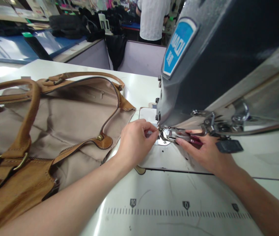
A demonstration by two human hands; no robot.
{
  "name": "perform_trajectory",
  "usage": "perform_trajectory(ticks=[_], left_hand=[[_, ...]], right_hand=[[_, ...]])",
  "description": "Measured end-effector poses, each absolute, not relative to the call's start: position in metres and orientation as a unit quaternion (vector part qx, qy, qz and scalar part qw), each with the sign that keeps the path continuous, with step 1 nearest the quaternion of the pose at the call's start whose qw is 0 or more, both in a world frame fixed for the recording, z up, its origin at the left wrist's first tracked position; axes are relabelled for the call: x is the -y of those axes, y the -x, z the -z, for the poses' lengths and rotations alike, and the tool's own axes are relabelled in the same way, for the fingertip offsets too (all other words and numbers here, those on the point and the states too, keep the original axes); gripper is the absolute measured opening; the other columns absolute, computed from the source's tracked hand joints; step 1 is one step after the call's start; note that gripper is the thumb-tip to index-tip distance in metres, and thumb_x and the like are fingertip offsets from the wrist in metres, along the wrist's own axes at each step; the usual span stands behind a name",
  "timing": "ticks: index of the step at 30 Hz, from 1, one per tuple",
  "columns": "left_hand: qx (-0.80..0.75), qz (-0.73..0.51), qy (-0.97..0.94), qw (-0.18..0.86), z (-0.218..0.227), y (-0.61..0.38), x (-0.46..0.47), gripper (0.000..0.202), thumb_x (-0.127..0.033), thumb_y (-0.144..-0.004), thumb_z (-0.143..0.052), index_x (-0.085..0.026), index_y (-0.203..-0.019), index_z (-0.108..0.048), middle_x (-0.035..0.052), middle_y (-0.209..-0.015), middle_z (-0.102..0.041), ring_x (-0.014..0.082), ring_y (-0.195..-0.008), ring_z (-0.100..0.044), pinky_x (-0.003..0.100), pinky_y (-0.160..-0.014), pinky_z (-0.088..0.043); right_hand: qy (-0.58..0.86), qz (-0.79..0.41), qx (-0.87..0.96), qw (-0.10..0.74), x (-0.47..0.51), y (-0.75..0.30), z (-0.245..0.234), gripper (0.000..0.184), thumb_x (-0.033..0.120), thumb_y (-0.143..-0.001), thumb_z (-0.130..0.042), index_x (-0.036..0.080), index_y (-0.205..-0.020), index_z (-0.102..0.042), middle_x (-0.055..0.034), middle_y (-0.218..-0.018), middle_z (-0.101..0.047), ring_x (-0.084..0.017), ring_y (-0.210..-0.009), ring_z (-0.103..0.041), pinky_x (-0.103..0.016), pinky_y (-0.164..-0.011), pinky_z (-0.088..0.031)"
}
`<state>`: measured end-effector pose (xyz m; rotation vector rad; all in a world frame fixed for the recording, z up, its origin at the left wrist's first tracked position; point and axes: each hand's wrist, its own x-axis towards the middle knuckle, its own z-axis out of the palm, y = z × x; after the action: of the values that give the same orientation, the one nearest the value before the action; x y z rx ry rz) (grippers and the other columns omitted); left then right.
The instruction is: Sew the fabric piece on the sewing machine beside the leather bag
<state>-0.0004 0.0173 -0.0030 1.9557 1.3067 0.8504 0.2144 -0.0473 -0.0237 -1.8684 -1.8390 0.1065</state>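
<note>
My left hand [136, 141] is beside the needle area of the sewing machine [218, 42], with thumb and forefinger pinched together. Whatever is between those fingertips is too small to make out. On the other side of the presser foot [170, 133], my right hand [207, 150] grips a small dark-red tool [196, 141] between thumb and fingers. Its front end points toward the foot, and its exact kind is unclear. A tan leather bag [21, 190] with a beige lining [68, 114] lies unzipped to the left, partly behind my left forearm.
A ruler scale [178, 213] is printed along the front of the white table. A black knee-shaped pad [229, 146] hangs by the machine's right side. Behind stand a blue-topped table [2, 46], a dark thread cone [36, 44] and a person in a white shirt [153, 19].
</note>
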Motion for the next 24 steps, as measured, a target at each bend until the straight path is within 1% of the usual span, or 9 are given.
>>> perform_trajectory(ticks=[4, 10, 13, 16, 17, 19, 22, 24], left_hand=[[-0.499, -0.325, -0.739, 0.315, 0.004, 0.000, -0.016, 0.009, -0.018, -0.074, -0.065, -0.018, -0.071, -0.073, -0.0001, -0.065, -0.066, 0.0095, -0.053, -0.043, 0.025, -0.052, -0.028], [-0.497, -0.317, -0.744, 0.314, 0.004, 0.000, -0.016, 0.009, -0.019, -0.075, -0.065, -0.019, -0.069, -0.072, 0.0004, -0.071, -0.068, 0.0109, -0.056, -0.047, 0.026, -0.054, -0.031], [-0.474, -0.314, -0.782, 0.254, 0.003, 0.002, -0.012, 0.010, -0.017, -0.076, -0.063, -0.018, -0.069, -0.070, 0.0005, -0.068, -0.065, 0.0119, -0.058, -0.049, 0.028, -0.057, -0.032], [-0.370, -0.334, -0.854, 0.150, 0.003, 0.005, -0.005, 0.016, -0.018, -0.084, -0.059, -0.018, -0.071, -0.068, 0.0009, -0.066, -0.061, 0.0137, -0.064, -0.053, 0.030, -0.062, -0.033], [-0.326, -0.343, -0.872, 0.123, 0.002, 0.006, -0.003, 0.019, -0.019, -0.087, -0.056, -0.017, -0.072, -0.068, 0.0010, -0.066, -0.061, 0.0138, -0.064, -0.053, 0.030, -0.062, -0.033], [-0.254, -0.368, -0.890, 0.088, 0.002, 0.007, 0.000, 0.023, -0.021, -0.091, -0.053, -0.017, -0.075, -0.068, 0.0006, -0.066, -0.060, 0.0135, -0.063, -0.051, 0.031, -0.061, -0.031], [-0.204, -0.395, -0.894, 0.062, 0.001, 0.007, 0.001, 0.018, -0.019, -0.092, -0.054, -0.018, -0.080, -0.067, -0.0003, -0.068, -0.060, 0.0133, -0.062, -0.048, 0.031, -0.060, -0.029], [-0.188, -0.398, -0.896, 0.057, 0.000, 0.006, 0.000, 0.015, -0.018, -0.091, -0.055, -0.018, -0.084, -0.068, -0.0004, -0.069, -0.061, 0.0136, -0.063, -0.048, 0.031, -0.060, -0.029]], right_hand=[[0.683, -0.037, 0.678, 0.268, 0.047, -0.213, 0.022, 0.030, 0.045, -0.080, -0.067, 0.018, -0.094, -0.067, -0.0083, -0.081, -0.067, -0.025, -0.073, -0.065, -0.037, -0.063, -0.055], [0.692, -0.031, 0.676, 0.252, 0.046, -0.211, 0.020, 0.031, 0.047, -0.080, -0.066, 0.019, -0.093, -0.067, -0.0077, -0.080, -0.066, -0.024, -0.071, -0.065, -0.037, -0.064, -0.054], [0.691, -0.022, 0.679, 0.249, 0.049, -0.210, 0.015, 0.033, 0.049, -0.079, -0.066, 0.019, -0.092, -0.067, -0.0075, -0.079, -0.066, -0.024, -0.070, -0.063, -0.036, -0.063, -0.052], [0.669, -0.030, 0.693, 0.268, 0.055, -0.207, 0.000, 0.028, 0.048, -0.082, -0.062, 0.020, -0.085, -0.068, -0.0051, -0.073, -0.064, -0.021, -0.064, -0.060, -0.032, -0.058, -0.048], [0.661, -0.054, 0.695, 0.278, 0.058, -0.206, -0.006, 0.027, 0.046, -0.085, -0.059, 0.021, -0.084, -0.068, -0.0039, -0.071, -0.063, -0.019, -0.061, -0.058, -0.031, -0.055, -0.046], [0.646, -0.144, 0.688, 0.299, 0.063, -0.201, -0.016, 0.025, 0.042, -0.088, -0.055, 0.022, -0.084, -0.069, -0.0017, -0.068, -0.062, -0.016, -0.056, -0.055, -0.028, -0.051, -0.043], [0.618, -0.295, 0.659, 0.311, 0.068, -0.194, -0.022, 0.023, 0.040, -0.089, -0.054, 0.023, -0.095, -0.069, -0.0005, -0.072, -0.062, -0.016, -0.062, -0.058, -0.026, -0.052, -0.045], [0.607, -0.352, 0.639, 0.314, 0.069, -0.190, -0.019, 0.025, 0.041, -0.088, -0.055, 0.024, -0.100, -0.069, -0.0008, -0.072, -0.062, -0.018, -0.069, -0.060, -0.027, -0.054, -0.046]])
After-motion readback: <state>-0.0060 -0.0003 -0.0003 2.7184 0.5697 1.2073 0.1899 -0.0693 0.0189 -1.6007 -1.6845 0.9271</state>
